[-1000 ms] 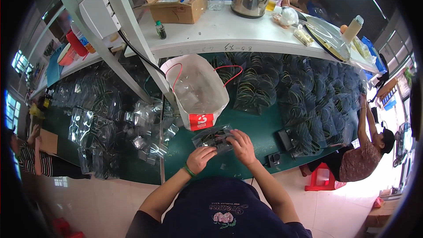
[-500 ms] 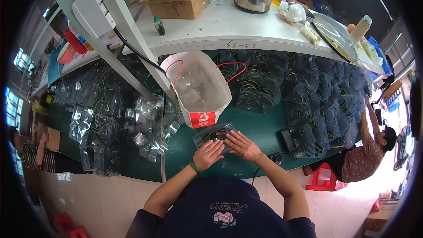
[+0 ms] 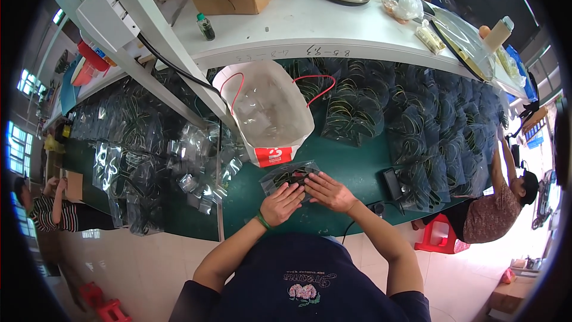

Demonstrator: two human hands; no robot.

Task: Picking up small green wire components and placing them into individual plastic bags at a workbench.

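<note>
Clear packet of coiled cable, pressed flat on green table

Left hand (image 3: 280,203) and right hand (image 3: 329,192), fingers spread, palms down on clear packet (image 3: 290,176), gripping nothing; packet lies just below the white plastic bag (image 3: 266,110).

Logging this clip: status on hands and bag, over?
Left hand and right hand flat on clear packet on green table. Open plastic bag just behind. Nothing obstructing.

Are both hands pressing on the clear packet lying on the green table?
Yes. The left hand and right hand lie flat, side by side, on the packet on the table.
</note>
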